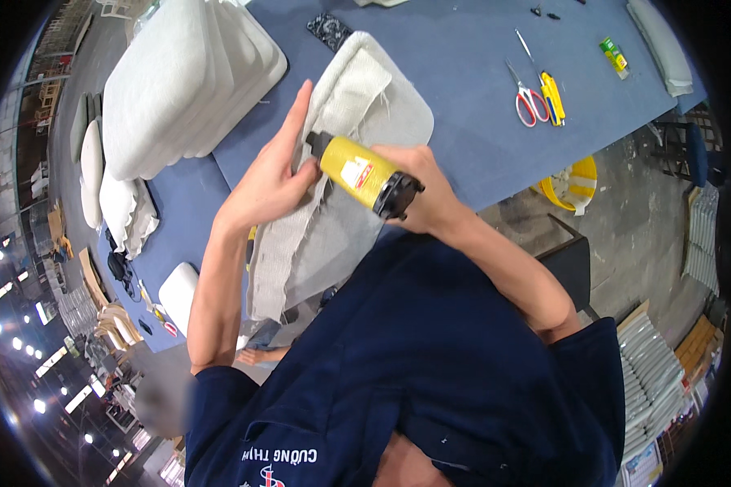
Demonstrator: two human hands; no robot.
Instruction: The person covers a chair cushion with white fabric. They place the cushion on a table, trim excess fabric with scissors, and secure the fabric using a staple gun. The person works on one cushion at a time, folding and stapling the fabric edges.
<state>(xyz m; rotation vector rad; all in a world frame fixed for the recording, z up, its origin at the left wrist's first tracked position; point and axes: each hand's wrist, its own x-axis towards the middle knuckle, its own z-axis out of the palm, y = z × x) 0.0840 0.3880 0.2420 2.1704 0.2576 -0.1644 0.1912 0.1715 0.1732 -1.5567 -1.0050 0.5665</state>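
Observation:
A padded panel (pixel 394 114) lies tilted along the near table edge, a strip of light woven fabric (pixel 333 118) folded over its border and fraying at the cut edge. My left hand (pixel 272 183) grips the panel's left edge, thumb on the fabric and index finger stretched along the side; its other fingers are hidden. My right hand (pixel 426 183) is closed round a yellow and black staple gun (pixel 357 170), which partly covers that hand. The gun's black nose meets the fabric strip close to my left thumb.
Light upholstered panels (pixel 179 89) stand stacked at the left of the blue table (pixel 479 49). Red-handled scissors (pixel 530 101), a yellow utility knife (pixel 552 97) and a green-yellow tube (pixel 614 57) lie at the right. A yellow bucket (pixel 581 183) stands on the floor beyond the table edge.

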